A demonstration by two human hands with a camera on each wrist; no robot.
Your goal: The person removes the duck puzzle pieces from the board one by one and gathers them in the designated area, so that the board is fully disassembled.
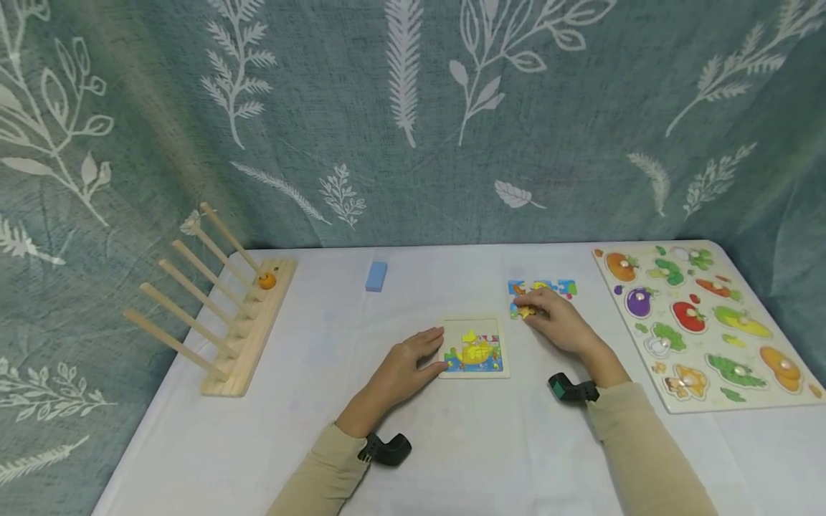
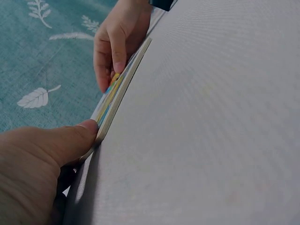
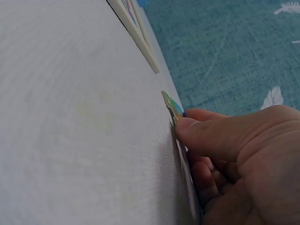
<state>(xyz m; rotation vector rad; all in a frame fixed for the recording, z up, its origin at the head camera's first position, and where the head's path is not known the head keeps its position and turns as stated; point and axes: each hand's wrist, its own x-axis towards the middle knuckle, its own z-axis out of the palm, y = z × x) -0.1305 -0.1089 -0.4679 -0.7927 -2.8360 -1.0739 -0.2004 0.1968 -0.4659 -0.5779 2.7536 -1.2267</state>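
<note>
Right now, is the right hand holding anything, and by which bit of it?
Yes: a jigsaw puzzle piece. The right hand pinches it in its fingers by one edge, with part poking out.

A peg rack (image 1: 259, 324), blue block (image 1: 376, 276) and vegetable board (image 1: 698, 345) sit near the table's (image 1: 193, 444) left, far and right edges respectively.
</note>
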